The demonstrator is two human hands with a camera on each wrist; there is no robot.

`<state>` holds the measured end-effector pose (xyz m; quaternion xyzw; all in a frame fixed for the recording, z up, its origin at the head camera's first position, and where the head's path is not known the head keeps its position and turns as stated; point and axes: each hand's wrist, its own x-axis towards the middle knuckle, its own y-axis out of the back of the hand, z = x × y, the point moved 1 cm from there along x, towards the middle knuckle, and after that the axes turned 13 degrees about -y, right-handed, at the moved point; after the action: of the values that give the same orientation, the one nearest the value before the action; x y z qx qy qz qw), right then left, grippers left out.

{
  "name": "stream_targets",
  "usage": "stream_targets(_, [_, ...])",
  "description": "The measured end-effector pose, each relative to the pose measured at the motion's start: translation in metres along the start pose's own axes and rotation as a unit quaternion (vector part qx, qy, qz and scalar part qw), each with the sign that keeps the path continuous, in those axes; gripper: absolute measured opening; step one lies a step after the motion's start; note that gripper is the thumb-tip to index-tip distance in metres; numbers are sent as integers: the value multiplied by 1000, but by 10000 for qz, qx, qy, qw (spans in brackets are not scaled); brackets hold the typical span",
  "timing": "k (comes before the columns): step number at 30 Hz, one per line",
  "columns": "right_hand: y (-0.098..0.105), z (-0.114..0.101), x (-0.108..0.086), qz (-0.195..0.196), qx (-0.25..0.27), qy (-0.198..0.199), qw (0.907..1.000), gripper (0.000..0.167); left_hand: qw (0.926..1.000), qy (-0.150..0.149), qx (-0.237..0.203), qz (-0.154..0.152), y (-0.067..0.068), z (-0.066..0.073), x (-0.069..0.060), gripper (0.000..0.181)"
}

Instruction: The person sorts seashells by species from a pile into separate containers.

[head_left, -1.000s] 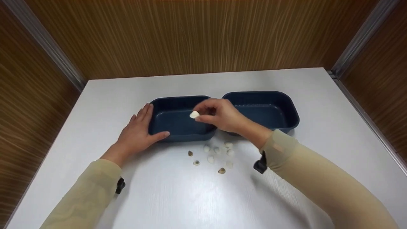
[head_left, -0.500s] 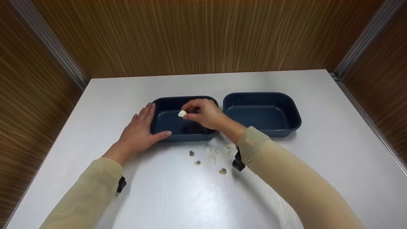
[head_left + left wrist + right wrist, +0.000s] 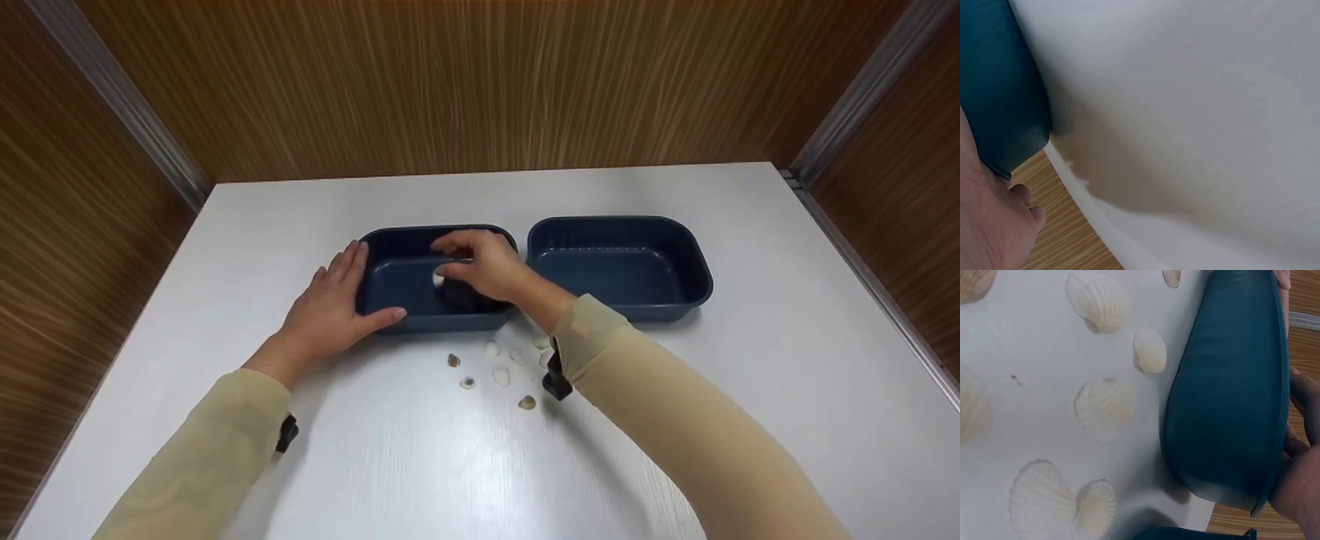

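My left hand (image 3: 324, 309) lies against the left end of the left blue tray (image 3: 450, 324), its fingers straight along the wall and its thumb on the front rim. Over that tray's inside, my right hand (image 3: 491, 266) has thumb and forefinger apart with nothing between them. A white seashell (image 3: 438, 279) shows just below the right thumb tip; whether it is in the air or on the tray floor I cannot tell. Several more seashells, white (image 3: 501, 376) and brown (image 3: 527, 403), lie on the table in front of the trays. The right forearm hides part of the group.
A second blue tray (image 3: 615, 309) stands close to the right of the first, with a narrow gap between them. The white table (image 3: 375, 465) is bounded by wood-grain panels (image 3: 480, 90) at the back and sides. Close up, ribbed white shells (image 3: 1098, 301) appear in the right wrist view.
The right hand moved left over the left tray, pinching the white shell. Its thumb and forefinger then parted, and the shell dropped slightly below them. The left hand stayed on the tray.
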<state>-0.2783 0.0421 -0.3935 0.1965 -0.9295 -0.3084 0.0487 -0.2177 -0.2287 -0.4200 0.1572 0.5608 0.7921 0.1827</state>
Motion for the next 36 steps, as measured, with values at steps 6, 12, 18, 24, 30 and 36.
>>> stream_targets(6, [14,-5,-14,53,325,221,9992,37,10000,8,-25,11,1,1,0,123])
stream_targets(12, [34,-14,-44,62,518,549,9971,35,10000,-14,0,36,3,-1,-3,123])
stream_targets(18, [56,-9,-76,163,592,814,9948,33,10000,-32,-2,30,4,-1,-6,122])
stream_targets(24, [69,11,-104,125,473,846,9952,33,10000,-65,12,26,5,-1,-7,121])
stream_targets(30, [70,38,-128,-34,461,653,9968,34,10000,-51,6,64,4,0,-8,122])
stream_targets(36, [66,61,-147,-110,539,539,9970,33,10000,-38,18,57,4,1,-7,122])
